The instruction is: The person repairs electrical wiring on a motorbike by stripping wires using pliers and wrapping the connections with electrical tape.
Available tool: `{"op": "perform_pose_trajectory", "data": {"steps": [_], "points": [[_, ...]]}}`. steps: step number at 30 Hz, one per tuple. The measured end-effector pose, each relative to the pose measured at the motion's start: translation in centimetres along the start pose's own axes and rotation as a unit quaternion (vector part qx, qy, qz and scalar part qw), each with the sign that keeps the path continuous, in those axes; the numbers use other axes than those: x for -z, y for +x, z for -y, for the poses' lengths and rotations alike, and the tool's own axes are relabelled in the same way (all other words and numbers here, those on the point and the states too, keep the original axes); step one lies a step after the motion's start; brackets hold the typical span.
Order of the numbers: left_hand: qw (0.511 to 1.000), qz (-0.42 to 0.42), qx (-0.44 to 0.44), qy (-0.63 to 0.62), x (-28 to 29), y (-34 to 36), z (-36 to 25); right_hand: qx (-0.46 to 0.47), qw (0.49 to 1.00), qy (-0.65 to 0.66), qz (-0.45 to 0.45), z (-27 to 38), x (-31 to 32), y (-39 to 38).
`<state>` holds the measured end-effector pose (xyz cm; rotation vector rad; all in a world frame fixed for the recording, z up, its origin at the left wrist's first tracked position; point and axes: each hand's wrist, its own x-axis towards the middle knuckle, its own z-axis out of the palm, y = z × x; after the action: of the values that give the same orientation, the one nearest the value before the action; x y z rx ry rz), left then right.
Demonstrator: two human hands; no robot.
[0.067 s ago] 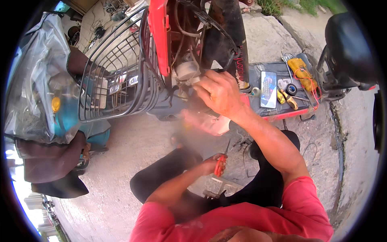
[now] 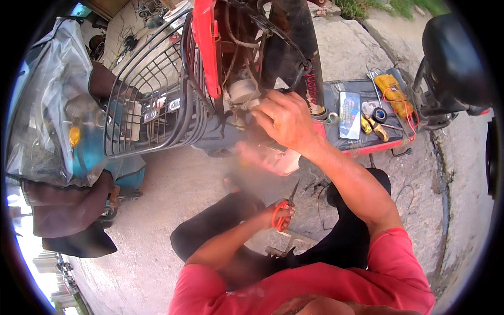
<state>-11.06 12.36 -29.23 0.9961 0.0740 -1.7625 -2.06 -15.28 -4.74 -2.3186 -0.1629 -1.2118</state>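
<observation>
My left hand (image 2: 268,213) is closed around a pair of scissors with red-orange handles (image 2: 277,217), held above my lap with the dark blades pointing up and away. My right arm reaches forward to the opened front of a red electric scooter (image 2: 208,50). There my right hand (image 2: 286,119) has its fingers pinched together beside exposed wires and a round pale part (image 2: 244,91). What the fingertips hold is hidden behind the hand. Just below it a pinkish-red panel (image 2: 273,159) looks hazy.
A black wire basket (image 2: 149,113) is left of the scooter's front. On its deck lie a phone (image 2: 350,115), a yellow multimeter (image 2: 392,94) with red leads, a tape roll (image 2: 378,114) and yellow-handled tools (image 2: 376,128). A plastic-covered vehicle (image 2: 58,115) stands far left.
My left hand has turned the scissors, so their handle loops now face up more and the blades show wider. My right hand has hardly moved.
</observation>
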Motion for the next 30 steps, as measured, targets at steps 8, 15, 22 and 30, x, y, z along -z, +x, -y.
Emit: {"op": "perform_pose_trajectory", "data": {"steps": [8, 15, 22, 30], "points": [[0.805, -0.307, -0.208, 0.463, -10.5, -13.8, -9.3, -0.012, 1.0, 0.014, 0.006, 0.4, 0.3, -0.1], [0.651, -0.466, -0.263, 0.538, -11.1, -13.9, -16.0, -0.017, 1.0, -0.006, 0.005, 0.4, 0.2, 0.1], [0.561, -0.501, -0.291, 0.592, -10.4, -13.2, -17.7, -0.013, 1.0, -0.01, 0.006, 0.4, -0.1, 0.1], [0.548, -0.505, -0.329, 0.58, -11.2, -12.1, -19.0, -0.024, 1.0, -0.013, 0.009, 0.7, 0.2, 0.3]]}}
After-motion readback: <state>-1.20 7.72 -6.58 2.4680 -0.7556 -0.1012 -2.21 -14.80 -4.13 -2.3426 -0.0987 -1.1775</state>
